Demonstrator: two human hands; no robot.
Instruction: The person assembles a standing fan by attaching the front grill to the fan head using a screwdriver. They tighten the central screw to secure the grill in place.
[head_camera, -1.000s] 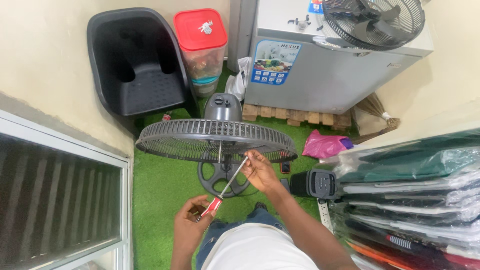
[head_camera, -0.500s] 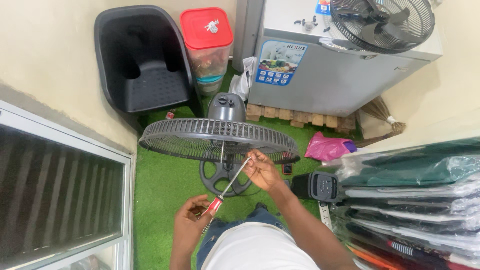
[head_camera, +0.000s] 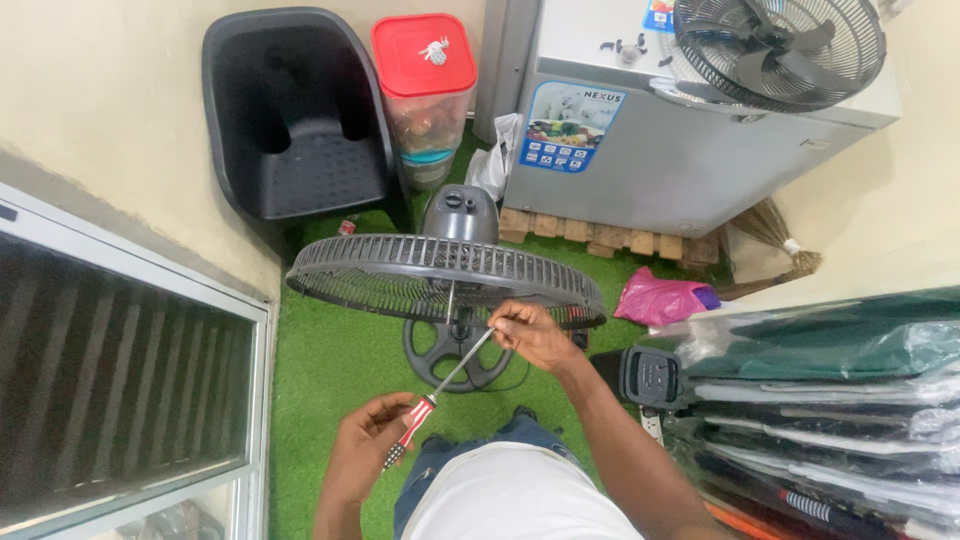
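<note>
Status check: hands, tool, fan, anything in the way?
Left hand grips screwdriver handle. Right hand pinches its tip at fan guard. Nothing between.

chair (head_camera: 300, 130) left of bin (head_camera: 425, 90) | freezer (head_camera: 680, 150) right | fan (head_camera: 445, 275) in front

I am in a cramped corner of a home, something like a small porch or storage nook. Green artificial grass (head_camera: 330, 370) covers the floor. A cream wall stands to my left, with a framed sliding window (head_camera: 120, 390) set low in it. Ahead, a grey chest freezer (head_camera: 680, 150) sits on a wooden pallet (head_camera: 600, 235), with a spare fan head (head_camera: 780, 45) resting on top. Beside it are a black plastic chair (head_camera: 295, 120) and a clear storage bin with a red lid (head_camera: 425, 85). Stacked bundles wrapped in clear plastic (head_camera: 830, 400) fill my right side. A straw broom (head_camera: 770, 235) leans near the freezer.
</note>
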